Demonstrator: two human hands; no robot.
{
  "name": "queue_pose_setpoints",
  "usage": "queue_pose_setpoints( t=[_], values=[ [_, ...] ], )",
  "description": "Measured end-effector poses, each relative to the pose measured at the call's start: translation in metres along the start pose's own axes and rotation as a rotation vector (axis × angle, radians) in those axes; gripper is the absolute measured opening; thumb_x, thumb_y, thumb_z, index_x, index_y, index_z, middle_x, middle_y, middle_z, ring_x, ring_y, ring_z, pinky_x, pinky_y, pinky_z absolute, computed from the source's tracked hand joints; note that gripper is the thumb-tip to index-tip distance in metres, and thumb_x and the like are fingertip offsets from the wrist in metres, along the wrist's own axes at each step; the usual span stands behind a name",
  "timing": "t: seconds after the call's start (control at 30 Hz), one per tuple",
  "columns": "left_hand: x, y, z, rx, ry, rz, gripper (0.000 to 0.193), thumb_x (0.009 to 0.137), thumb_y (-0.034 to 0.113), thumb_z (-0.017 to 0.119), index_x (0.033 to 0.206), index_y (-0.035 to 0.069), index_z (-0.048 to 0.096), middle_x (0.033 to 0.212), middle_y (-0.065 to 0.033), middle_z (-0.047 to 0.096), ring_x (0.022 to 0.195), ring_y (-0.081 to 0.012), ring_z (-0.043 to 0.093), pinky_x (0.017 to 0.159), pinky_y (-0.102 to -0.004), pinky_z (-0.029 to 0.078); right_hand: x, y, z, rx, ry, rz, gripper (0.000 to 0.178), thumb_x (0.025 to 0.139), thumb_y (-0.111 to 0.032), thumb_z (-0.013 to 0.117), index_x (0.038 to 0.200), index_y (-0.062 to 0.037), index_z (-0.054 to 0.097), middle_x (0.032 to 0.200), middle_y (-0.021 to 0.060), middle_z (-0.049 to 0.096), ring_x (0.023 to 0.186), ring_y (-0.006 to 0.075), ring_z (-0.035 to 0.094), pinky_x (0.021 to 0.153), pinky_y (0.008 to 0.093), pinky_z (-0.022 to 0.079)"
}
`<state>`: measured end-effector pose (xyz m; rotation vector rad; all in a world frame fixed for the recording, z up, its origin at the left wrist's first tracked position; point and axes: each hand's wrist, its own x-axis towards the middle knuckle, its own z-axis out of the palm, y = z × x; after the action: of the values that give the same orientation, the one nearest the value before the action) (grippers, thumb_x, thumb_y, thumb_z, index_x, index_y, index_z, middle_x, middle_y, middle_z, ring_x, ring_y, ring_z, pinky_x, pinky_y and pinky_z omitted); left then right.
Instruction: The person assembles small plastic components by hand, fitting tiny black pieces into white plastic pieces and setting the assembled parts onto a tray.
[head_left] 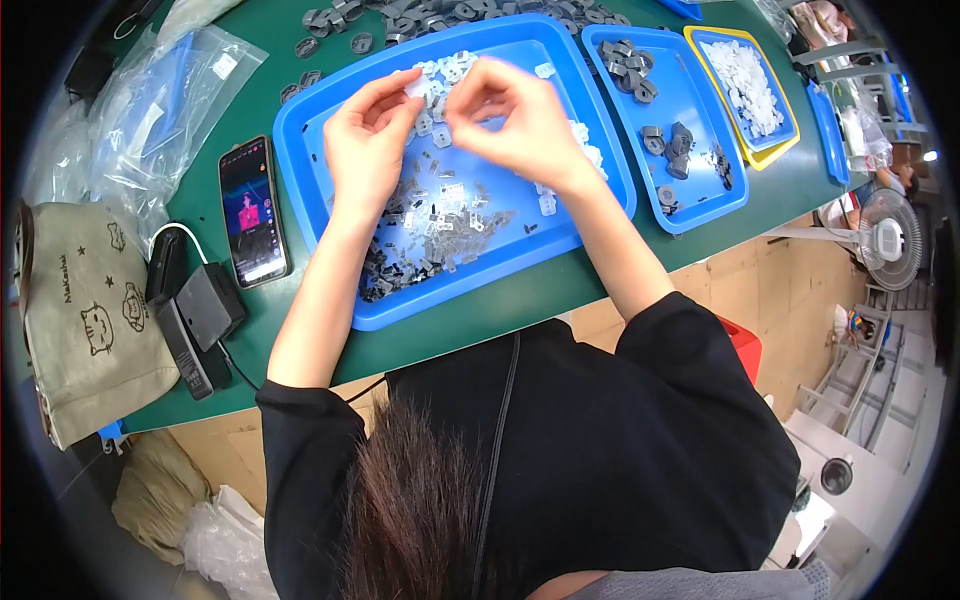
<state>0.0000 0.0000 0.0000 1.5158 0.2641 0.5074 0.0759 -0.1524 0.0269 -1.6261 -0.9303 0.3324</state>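
Both hands over the blue tray (pixel 330 270) on the green table (pixel 500 300).
My left hand (pixel 365 150) and right hand (pixel 520 125) pinch a small clear clip (pixel 425 88) between them at 12 o'clock, above the loose clips (pixel 440 225).

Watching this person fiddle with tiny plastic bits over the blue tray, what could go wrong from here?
The left hand and right hand pinch a small clear part above the big blue tray; it could slip and vanish among the loose clear and dark pieces below. The tray's near edge sits close to the table edge, so a nudge might spill it. The lit phone beside it may distract.
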Motion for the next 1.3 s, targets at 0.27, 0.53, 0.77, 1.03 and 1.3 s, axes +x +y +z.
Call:
queue_pose_setpoints(
  t=[0.27,0.53,0.77,1.03,1.3],
  values=[
    [-0.004,0.005,0.006,-0.08,-0.208,-0.116,0.032,0.079,-0.003,0.065,0.11,-0.001,0.061,0.088,-0.0055,0.061,0.081,-0.0107,0.061,0.075,-0.0205,0.05,0.0,0.009,-0.001,0.104,0.157,0.138,0.019,0.079,-0.002,0.066,0.097,0.003,0.065,0.095,0.0111,0.067,0.086,0.0134,0.064,0.079,0.0246,0.052],
    [-0.002,0.008,0.006,-0.125,-0.192,-0.151,0.032,0.085,0.001,0.059,0.116,0.0,0.059,0.092,-0.0085,0.063,0.082,-0.0134,0.062,0.077,-0.0244,0.051,0.001,0.01,-0.002,0.182,0.155,0.15,0.018,0.079,-0.001,0.065,0.096,0.0024,0.066,0.095,0.0102,0.066,0.086,0.0138,0.064,0.08,0.0247,0.051],
    [-0.003,0.003,0.005,0.018,-0.141,-0.068,0.025,0.082,0.003,0.064,0.107,-0.001,0.062,0.09,-0.011,0.066,0.083,-0.0135,0.064,0.076,-0.0236,0.051,-0.001,0.005,0.0,-0.075,0.171,-0.029,0.015,0.078,-0.004,0.065,0.092,-0.0025,0.07,0.095,0.0095,0.067,0.084,0.0149,0.064,0.077,0.026,0.052],
    [-0.003,0.007,0.004,-0.044,-0.111,-0.113,0.023,0.08,0.003,0.067,0.101,-0.004,0.062,0.09,-0.0117,0.067,0.086,-0.0144,0.064,0.077,-0.0241,0.051,0.001,0.01,-0.003,-0.001,0.259,0.062,0.015,0.073,-0.012,0.066,0.085,-0.0042,0.071,0.083,0.0082,0.068,0.077,0.0148,0.066,0.07,0.0269,0.052],
    [-0.004,0.003,0.005,0.005,-0.109,-0.013,0.019,0.078,0.002,0.068,0.097,-0.003,0.065,0.09,-0.0108,0.067,0.084,-0.0142,0.065,0.077,-0.0238,0.051,0.003,0.016,-0.008,0.091,0.068,0.198,0.016,0.076,-0.005,0.067,0.09,0.0014,0.065,0.085,0.0066,0.065,0.077,0.0104,0.06,0.069,0.0234,0.05]
  ],
)
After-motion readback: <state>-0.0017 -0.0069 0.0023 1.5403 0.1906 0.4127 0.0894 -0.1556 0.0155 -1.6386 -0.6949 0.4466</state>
